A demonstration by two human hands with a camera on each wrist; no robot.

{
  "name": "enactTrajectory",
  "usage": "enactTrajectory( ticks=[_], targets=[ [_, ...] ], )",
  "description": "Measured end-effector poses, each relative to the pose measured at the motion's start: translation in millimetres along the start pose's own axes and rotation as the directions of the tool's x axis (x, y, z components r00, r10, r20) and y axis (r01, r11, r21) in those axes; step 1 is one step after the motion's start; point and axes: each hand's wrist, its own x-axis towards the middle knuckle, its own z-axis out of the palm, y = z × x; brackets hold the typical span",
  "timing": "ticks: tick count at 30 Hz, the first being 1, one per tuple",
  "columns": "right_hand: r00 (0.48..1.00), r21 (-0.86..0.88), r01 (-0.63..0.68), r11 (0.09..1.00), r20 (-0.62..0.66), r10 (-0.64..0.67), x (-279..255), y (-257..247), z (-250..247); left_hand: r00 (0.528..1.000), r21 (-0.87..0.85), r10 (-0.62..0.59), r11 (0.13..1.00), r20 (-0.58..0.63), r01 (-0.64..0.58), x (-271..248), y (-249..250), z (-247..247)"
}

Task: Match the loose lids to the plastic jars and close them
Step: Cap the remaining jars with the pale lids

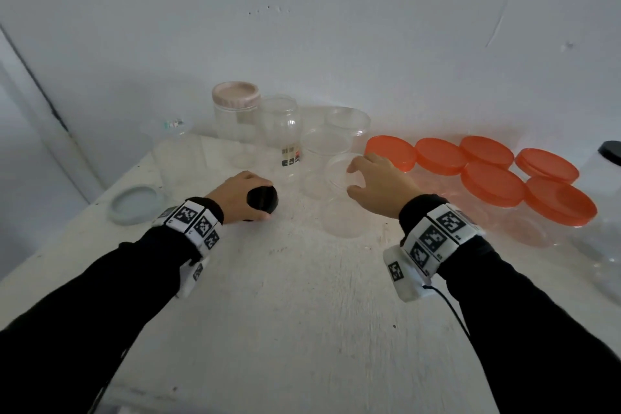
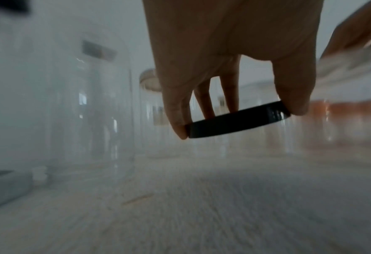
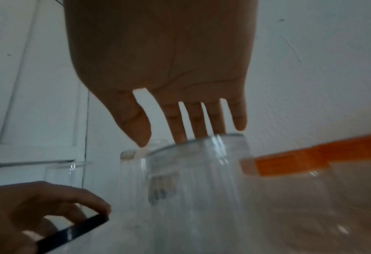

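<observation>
Left hand pinches a small round black plastic lid by its rim, clear of the white bench, likely to try it on a jar. Right hand, fingers spread and relaxed, reaches over the mouth of an open clear plastic jar, probably to steady it.

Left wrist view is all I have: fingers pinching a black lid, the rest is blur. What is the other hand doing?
Observer: The right hand has its fingers on the rim of an open clear jar, next to the orange-lidded jars.
Operator: Is my black lid over a jar?
Observer: No. In the head view the left hand holds it over the bare white table, left of that clear jar.
Operator: Any other loose lid?
Observer: A pale ring-shaped lid lies flat near the table's left edge.
</observation>
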Motion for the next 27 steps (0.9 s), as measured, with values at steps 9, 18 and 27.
enactTrajectory(
  ticks=[9,18,27],
  targets=[
    [0.954,0.096,0.252,0.963,-0.195,-0.230,49.8,-79.3,-1.7,0.980,-0.305,0.028,0.948,-0.195,-0.088,-105.8,-51.9,-59.5],
    [0.903,0.158,0.422,0.893,-0.159,-0.398,116.5,-194.5,32.1,0.909,-0.272,-0.089,0.962,-0.407,-0.028,-153.0,-136.7,-97.7],
    [0.944,-0.028,0.328,0.944,-0.001,-0.329,162.1,-233.2,50.5,0.896,-0.309,-0.115,0.951,-0.429,-0.027,-158.2,-194.3,-117.5]
  ],
)
